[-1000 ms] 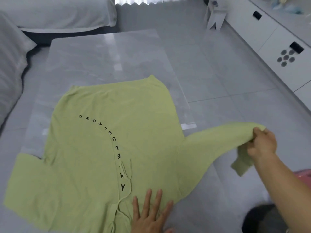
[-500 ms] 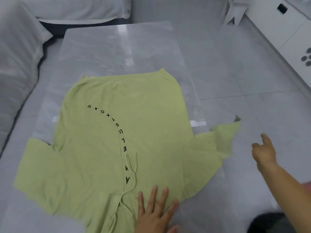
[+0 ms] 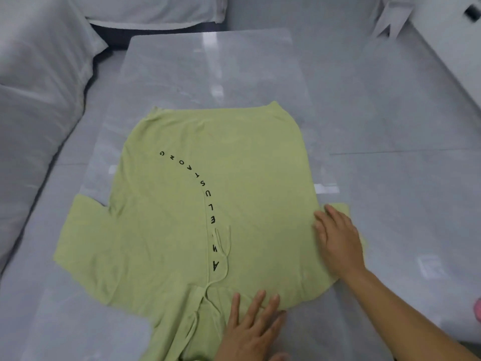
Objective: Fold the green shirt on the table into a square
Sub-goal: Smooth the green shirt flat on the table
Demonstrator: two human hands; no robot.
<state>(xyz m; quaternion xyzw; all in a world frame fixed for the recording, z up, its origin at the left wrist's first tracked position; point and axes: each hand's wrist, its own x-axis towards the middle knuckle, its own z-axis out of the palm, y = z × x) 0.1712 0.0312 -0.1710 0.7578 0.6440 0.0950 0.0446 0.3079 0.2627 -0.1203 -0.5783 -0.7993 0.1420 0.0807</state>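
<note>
The light green shirt lies spread flat on the grey glossy table, hem away from me, collar and drawstrings near me. Black letters curve across its front. Its left sleeve lies flat at the left. The right sleeve is folded in over the body at the right edge. My right hand rests flat on that folded sleeve, fingers apart. Near the collar, my left hand presses flat on the cloth with its fingers spread. Neither hand grips anything.
A grey sofa runs along the left of the table, with a cushion at the back. A white cabinet stands at the far right on the tiled floor. Something pink shows at the right edge.
My right hand let go of the right sleeve, which dropped and folded in over the shirt; the hand now lies flat on it. The left hand stayed pressed near the collar.
</note>
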